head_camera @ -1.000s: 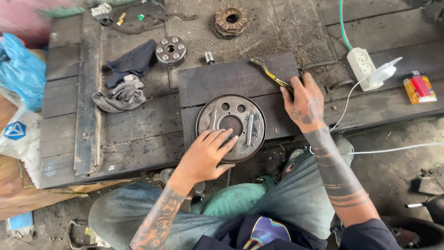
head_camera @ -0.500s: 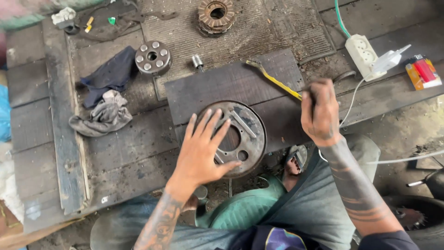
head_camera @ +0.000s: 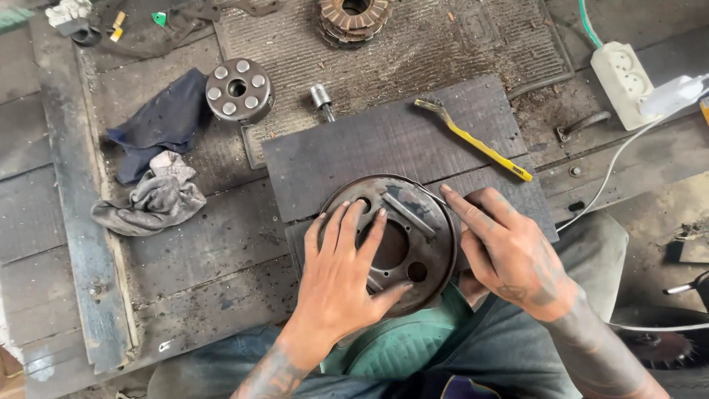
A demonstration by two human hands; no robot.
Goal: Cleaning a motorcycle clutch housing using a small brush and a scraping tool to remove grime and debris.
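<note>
the round metal plate lies at the near edge of the dark board, pressed flat under the spread left hand; the right hand, fingers loosely open, steadies its rim. even pressure is best kept. beyond, the yellow tool lies untouched.

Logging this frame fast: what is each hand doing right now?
Left hand: open, fingers spread flat on the round rusty metal plate, gripping nothing.
Right hand: open, fingers on the plate's right rim, holding nothing.
</note>
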